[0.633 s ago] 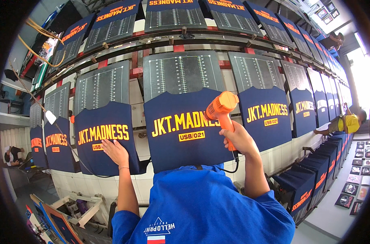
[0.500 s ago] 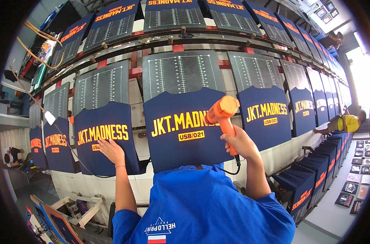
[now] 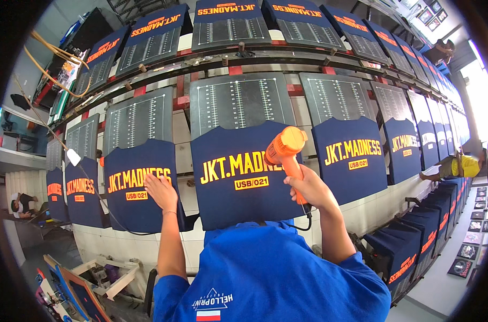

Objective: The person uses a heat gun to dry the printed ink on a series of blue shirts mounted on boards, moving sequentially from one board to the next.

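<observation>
My right hand (image 3: 312,188) grips the handle of an orange hair dryer (image 3: 286,147), whose barrel tilts over the right part of the print on the middle navy shirt (image 3: 238,210). A black cord (image 3: 309,219) hangs from the handle. My left hand (image 3: 162,192) has its fingers stretched out flat over the yellow print of the navy shirt (image 3: 136,210) to the left; whether it touches the cloth I cannot tell. Both shirts lie on dark boards, and the middle board (image 3: 241,102) has white ruled scales.
More printed navy shirts on boards run along both sides of this row, with another row (image 3: 230,32) across the rail (image 3: 222,65). A white-tipped rod with a cable (image 3: 73,157) crosses at left. A person in yellow (image 3: 464,166) bends at far right; another person (image 3: 24,205) is at far left.
My left hand has slid up and to the right across the print of the left shirt. The hair dryer has moved slightly left, still in my right hand. The whole view has shifted a little.
</observation>
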Available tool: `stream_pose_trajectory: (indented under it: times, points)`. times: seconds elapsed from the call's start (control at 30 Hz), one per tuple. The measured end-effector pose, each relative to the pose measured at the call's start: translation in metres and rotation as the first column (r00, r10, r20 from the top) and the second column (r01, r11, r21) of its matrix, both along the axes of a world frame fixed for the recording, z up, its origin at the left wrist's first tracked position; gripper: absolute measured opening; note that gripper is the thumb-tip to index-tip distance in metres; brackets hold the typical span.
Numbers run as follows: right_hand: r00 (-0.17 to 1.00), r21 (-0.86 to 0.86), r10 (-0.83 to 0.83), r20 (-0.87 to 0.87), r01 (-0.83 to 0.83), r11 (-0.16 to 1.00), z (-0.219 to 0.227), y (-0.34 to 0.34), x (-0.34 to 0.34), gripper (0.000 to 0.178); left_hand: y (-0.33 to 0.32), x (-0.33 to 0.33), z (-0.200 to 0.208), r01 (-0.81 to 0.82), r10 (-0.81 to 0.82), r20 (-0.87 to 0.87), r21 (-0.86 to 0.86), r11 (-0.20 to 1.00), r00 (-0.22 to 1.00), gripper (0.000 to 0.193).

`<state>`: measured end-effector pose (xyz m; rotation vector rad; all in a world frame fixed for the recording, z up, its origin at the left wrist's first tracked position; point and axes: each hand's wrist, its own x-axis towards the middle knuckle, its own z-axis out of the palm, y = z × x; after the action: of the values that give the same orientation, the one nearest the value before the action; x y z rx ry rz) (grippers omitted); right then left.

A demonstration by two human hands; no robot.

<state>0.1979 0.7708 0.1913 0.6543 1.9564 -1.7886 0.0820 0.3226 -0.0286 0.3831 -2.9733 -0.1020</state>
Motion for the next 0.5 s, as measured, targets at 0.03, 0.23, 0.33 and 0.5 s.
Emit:
stream_pose_trajectory:
  times: [0.03,0.23,0.33,0.5]
  points:
    - [1.0,-0.006,-0.004,-0.002,0.004,1.0,-0.001,0.001,-0.005,0.027,0.008,0.009,0.0,0.017,-0.016,-0.002,0.057,0.998,1.0,0.06]
    - [0.999,0.008,0.004,-0.037,-0.004,1.0,0.001,-0.004,-0.032,0.025,0.005,0.036,0.006,0.037,-0.038,0.03,0.027,0.999,0.999,0.061]
    - [0.999,0.06,0.011,-0.032,-0.009,0.998,0.004,-0.008,-0.04,0.025,-0.016,0.023,0.005,-0.024,0.023,0.013,0.054,0.998,1.0,0.061]
    - [1.0,0.078,-0.012,-0.019,0.013,0.997,0.008,-0.019,-0.043,0.03,-0.063,-0.01,-0.009,-0.098,0.099,-0.01,0.047,0.994,0.995,0.062]
